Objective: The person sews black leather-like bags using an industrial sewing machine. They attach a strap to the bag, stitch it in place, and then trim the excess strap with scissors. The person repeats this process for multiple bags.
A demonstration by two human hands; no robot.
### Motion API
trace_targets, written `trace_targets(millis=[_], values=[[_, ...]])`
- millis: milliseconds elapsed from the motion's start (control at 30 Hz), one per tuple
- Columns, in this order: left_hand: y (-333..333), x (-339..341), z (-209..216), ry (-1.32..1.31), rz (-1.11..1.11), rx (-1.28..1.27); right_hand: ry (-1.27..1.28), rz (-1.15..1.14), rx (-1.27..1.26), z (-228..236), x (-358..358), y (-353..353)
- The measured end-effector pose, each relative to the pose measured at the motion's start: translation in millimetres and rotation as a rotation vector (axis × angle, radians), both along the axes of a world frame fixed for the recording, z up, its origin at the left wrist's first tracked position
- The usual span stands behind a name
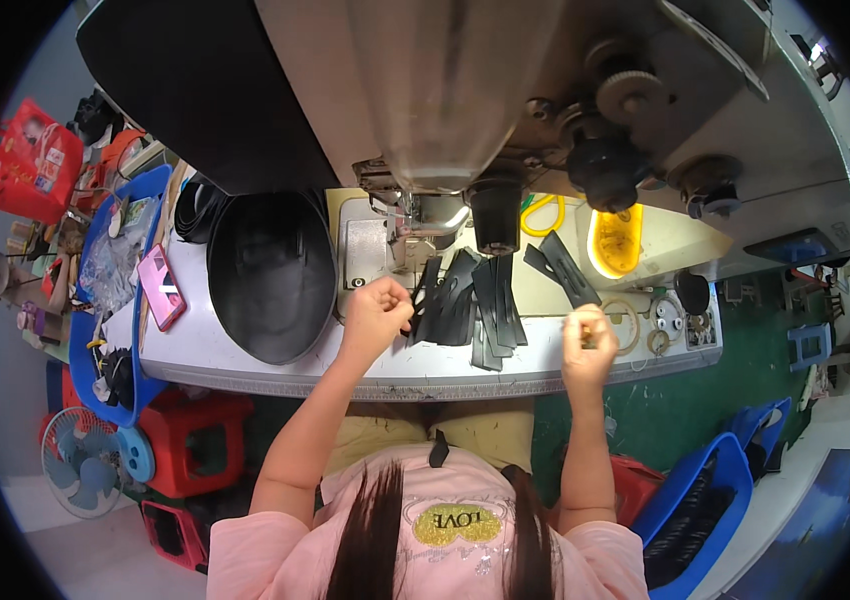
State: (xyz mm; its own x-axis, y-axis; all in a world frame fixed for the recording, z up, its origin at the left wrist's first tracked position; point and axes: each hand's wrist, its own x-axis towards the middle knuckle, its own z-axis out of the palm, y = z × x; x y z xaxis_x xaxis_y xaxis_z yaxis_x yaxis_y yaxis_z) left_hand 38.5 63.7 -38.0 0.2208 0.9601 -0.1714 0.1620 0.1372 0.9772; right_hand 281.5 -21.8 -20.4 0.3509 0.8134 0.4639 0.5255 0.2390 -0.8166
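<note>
My left hand is closed in a pinch at the left side of a pile of flat black strips with cut slots. Whatever its fingertips hold, if anything, is hidden. Over the right part of the table, my right hand has its fingers curled in. It overlaps the near end of a separate black slotted strip, and I cannot tell whether it grips it. Just beyond the pile stands the sewing machine's needle area, with its metal plate to the left.
A large black oval piece and a pink phone lie left. Yellow-handled scissors, a yellow tray and a tape roll are at right. Blue bins flank the table; the machine head overhangs it.
</note>
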Motion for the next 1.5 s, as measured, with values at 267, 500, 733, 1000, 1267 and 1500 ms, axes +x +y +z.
trace_targets(millis=[267,500,733,1000,1267,1500], values=[[-18.3,39.3,14.0,-0.238,-0.221,0.011,-0.011,0.237,-0.089,0.3,-72.7,9.7],[-26.6,35.8,16.2,-0.075,-0.197,0.145,0.147,0.202,-0.203,-3.3,-58.2,-1.0],[3.3,16.2,4.3,-0.077,-0.142,-0.013,0.233,0.052,-0.406,17.2,-5.7,4.5],[11.2,43.6,-22.5,0.301,-0.027,0.327,-0.449,-0.307,-0.223,-14.4,13.5,30.9],[-26.3,67.2,-6.1,-0.011,0.075,0.389,-0.631,-0.373,-0.317,-25.0,28.2,23.9],[-30.5,108.7,-18.5,-0.384,-0.162,0.061,-0.314,-0.079,-0.117,-5.8,-28.8,14.6]])
